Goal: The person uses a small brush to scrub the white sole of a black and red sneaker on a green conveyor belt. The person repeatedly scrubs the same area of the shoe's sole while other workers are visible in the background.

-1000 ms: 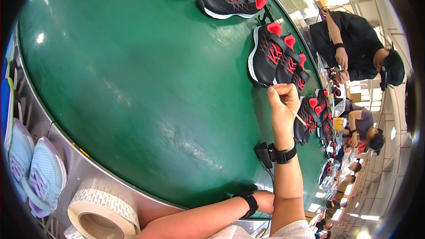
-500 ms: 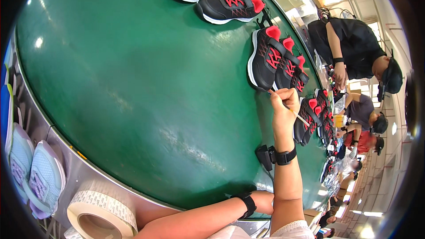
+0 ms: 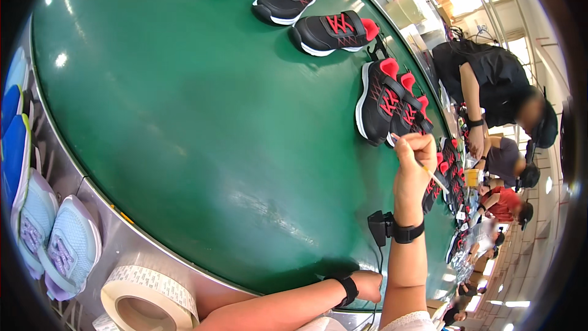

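Note:
My right hand (image 3: 417,152) pinches a thin brush-like stick (image 3: 436,178) with a pale handle. Its tip is at the toes of a close group of black sneakers (image 3: 381,107) with red laces and white soles; whether it touches one I cannot tell. A black band with a small box is strapped to that wrist. Low in the view, my left hand (image 3: 367,286) hangs by the near edge, its fingers curled and mostly hidden. It wears a black wristband (image 3: 348,290). Beyond, single sneakers of the same kind (image 3: 334,32) lie across the green surface (image 3: 202,129).
Light blue shoes (image 3: 72,245) stand on a rack past the metal edge at left. A roll of white labels (image 3: 150,294) sits at the lower left. More black sneakers line the right side, where several co-workers (image 3: 490,79) work. A pale container (image 3: 409,11) stands at the far side.
The view has shifted, so most things sit lower and further right. My right hand with the brush-like stick has moved slightly right, from the front sneaker's toe toward the sneaker beside it.

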A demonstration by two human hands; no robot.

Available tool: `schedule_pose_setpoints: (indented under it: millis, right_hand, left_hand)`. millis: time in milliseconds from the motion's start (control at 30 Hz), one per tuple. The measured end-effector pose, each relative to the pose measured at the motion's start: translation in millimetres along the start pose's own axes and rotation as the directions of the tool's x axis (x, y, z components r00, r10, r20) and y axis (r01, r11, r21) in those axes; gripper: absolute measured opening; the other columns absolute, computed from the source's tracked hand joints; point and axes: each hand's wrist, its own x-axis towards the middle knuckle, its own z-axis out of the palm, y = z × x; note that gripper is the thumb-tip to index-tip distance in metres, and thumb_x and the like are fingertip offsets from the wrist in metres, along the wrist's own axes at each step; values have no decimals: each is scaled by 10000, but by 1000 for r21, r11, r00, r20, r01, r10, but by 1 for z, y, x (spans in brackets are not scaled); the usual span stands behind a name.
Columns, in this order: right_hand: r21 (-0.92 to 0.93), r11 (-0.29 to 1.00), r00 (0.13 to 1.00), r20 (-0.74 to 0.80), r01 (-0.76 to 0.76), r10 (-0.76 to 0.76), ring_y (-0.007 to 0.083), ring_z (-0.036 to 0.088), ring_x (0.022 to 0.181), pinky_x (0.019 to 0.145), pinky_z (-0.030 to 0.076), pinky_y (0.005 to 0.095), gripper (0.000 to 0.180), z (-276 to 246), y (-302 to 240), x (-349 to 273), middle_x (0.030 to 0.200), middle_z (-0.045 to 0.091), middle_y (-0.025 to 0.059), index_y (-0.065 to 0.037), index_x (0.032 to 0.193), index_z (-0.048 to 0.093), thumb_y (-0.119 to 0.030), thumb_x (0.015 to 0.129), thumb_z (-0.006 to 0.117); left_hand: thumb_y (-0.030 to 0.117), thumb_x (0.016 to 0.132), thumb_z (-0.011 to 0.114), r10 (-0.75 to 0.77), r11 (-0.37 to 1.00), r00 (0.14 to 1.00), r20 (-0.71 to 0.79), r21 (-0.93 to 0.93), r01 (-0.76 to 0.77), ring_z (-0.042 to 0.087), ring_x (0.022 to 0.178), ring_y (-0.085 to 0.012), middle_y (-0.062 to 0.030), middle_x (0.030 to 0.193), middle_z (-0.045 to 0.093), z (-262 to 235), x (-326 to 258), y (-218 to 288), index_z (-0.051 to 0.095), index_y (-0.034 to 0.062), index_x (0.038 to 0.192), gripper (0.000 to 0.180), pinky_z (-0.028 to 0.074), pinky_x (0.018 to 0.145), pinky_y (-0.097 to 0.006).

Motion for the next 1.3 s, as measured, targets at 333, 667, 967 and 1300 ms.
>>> schedule_pose_setpoints:
  millis: [333, 667, 967, 1300]
  right_hand:
    - [41, 990, 983, 123, 133, -137, 76, 512, 655, 618, 419, 217, 80, 113, -16, 94, 730, 568, 29, -19, 813, 534, -85, 805, 579]
    - [-601, 321, 666, 531, 732, -524, 248, 538, 948, 824, 405, 369, 408, 124, 17, 107, 945, 597, 94, -88, 951, 555, -198, 585, 698]
    - [-546, 583, 796, 465, 602, -387, 271, 547, 913, 792, 425, 354, 260, 60, 2, 40, 941, 605, 93, -37, 884, 565, -59, 636, 640]
    - [200, 963, 984, 15, -178, 179, 83, 524, 636, 615, 405, 217, 33, 67, 8, 5, 702, 571, 59, -22, 853, 472, -25, 830, 495]
  left_hand:
    - [313, 722, 573, 85, 996, 995, -60, -13, -86, 556, 927, -294, -123, 1050, 588, 15, 17, -13, 525, 101, 1124, 457, 446, 778, -366]
    - [213, 673, 549, 428, 904, 870, -244, 90, -419, 563, 903, -303, -198, 982, 575, 39, 56, -42, 525, -32, 1017, 422, 446, 756, -366]
    - [285, 664, 614, 49, 999, 998, -46, -4, -49, 562, 925, -299, -195, 965, 593, 1, 3, -6, 513, -35, 1061, 520, 442, 782, -359]
    - [294, 687, 617, 164, 969, 985, 55, 181, -171, 551, 925, -280, -131, 1001, 601, 29, 39, -34, 607, 105, 995, 362, 434, 805, -340]
